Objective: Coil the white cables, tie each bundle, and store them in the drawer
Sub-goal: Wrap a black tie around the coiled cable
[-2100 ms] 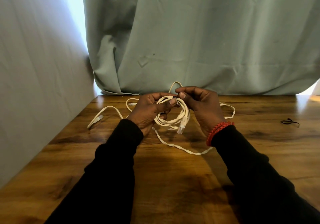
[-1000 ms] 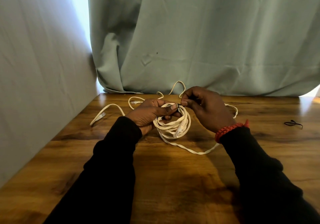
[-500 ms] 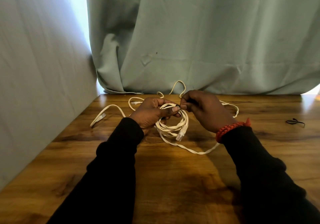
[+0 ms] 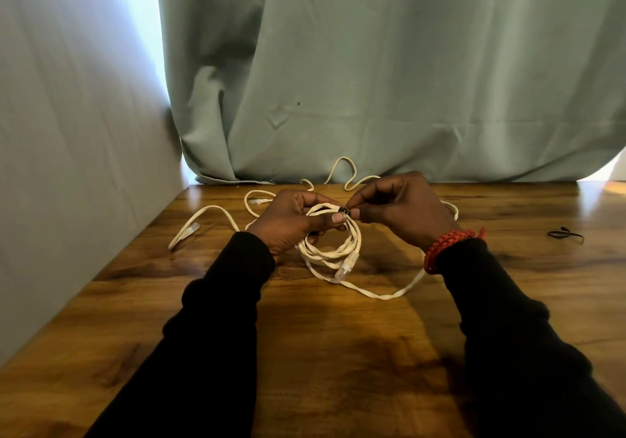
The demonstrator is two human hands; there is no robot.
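I am watching the left hand [image 4: 291,222] clamping its grip on the coil [image 4: 333,242] above the worktop [image 4: 338,353], while the right hand [image 4: 401,209] is pinching a small dark tie [image 4: 345,209] at the coil's top. A loose cable [image 4: 210,215] is lying far left; another tie [image 4: 565,234] is lying far right.

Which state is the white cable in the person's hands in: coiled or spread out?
Coiled: the white cable hangs in several loops from the left hand, while the right hand pinches the top.
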